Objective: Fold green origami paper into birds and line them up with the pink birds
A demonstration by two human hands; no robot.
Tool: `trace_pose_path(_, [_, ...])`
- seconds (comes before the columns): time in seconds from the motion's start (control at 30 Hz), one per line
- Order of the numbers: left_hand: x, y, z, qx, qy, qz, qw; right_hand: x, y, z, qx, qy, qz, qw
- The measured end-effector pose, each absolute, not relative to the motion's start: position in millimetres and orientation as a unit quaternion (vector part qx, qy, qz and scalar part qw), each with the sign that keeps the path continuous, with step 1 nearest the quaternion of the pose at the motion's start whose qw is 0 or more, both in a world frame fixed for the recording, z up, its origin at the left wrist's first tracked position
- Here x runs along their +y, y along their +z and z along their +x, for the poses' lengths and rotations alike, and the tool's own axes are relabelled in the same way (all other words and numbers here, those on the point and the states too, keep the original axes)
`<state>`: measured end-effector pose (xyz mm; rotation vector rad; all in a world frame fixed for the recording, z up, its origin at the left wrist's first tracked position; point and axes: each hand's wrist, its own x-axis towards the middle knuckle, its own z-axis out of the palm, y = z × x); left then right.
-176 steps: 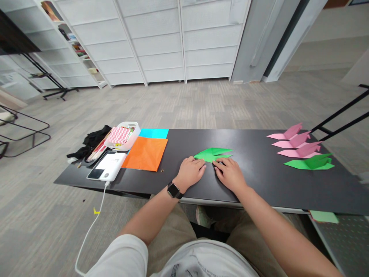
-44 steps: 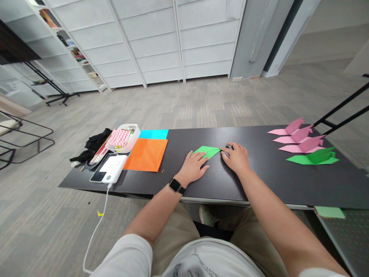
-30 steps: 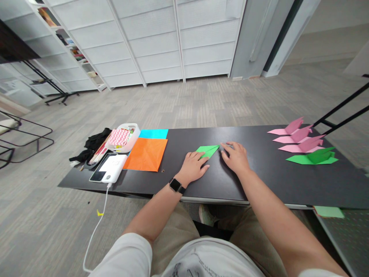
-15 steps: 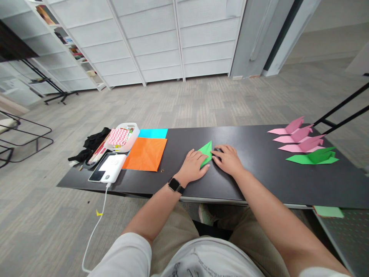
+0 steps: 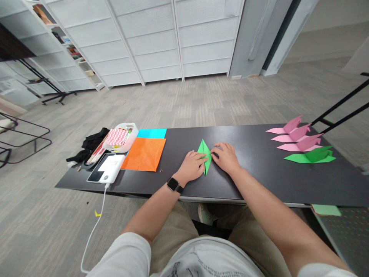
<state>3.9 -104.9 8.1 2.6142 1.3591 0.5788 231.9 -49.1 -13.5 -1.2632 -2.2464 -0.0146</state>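
A green folded paper (image 5: 203, 146), now a narrow diamond with a crease down its middle, lies on the dark table before me. My left hand (image 5: 192, 164), with a black watch at the wrist, holds it from the left, fingers across its middle and hiding part of it. At the paper's right corner is my right hand (image 5: 225, 157), its thumb and forefinger closed on the edge. Three pink paper cranes (image 5: 298, 134) and a green paper crane (image 5: 313, 156) stand in a row toward the right end of the table.
Orange paper sheets (image 5: 145, 154) and a blue sheet (image 5: 152, 133) lie left of my hands. Beyond them are a white tub (image 5: 131, 140), a white power bank (image 5: 113, 168) with a cable, a phone (image 5: 96, 175) and black cloth (image 5: 95, 139). The dark table (image 5: 250, 184) is narrow.
The green paper has gone from a folded, triangle-like shape to a diamond, its lower point now showing below my left fingers. Both hands stay beside it, with small shifts.
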Motion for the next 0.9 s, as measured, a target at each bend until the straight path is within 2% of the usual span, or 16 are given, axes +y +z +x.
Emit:
trace_pose_path(0.2, [-106.8,9.4,6.1,0.464,0.184,0.865,0.056,-45.6,-13.6,231.0,-0.839,0.0,-0.467,0.279])
trace_pose_path(0.57, [-103.8,6.8,3.1,0.468,0.189,0.861,0.068,-61.8,-12.1,239.8,-0.859,0.043,-0.456,0.23])
trace_pose_path(0.9, [-105.1,8.8,2.8,0.47,0.194,0.857,0.08,-79.1,-9.5,240.0,-0.888,0.085,-0.397,0.216])
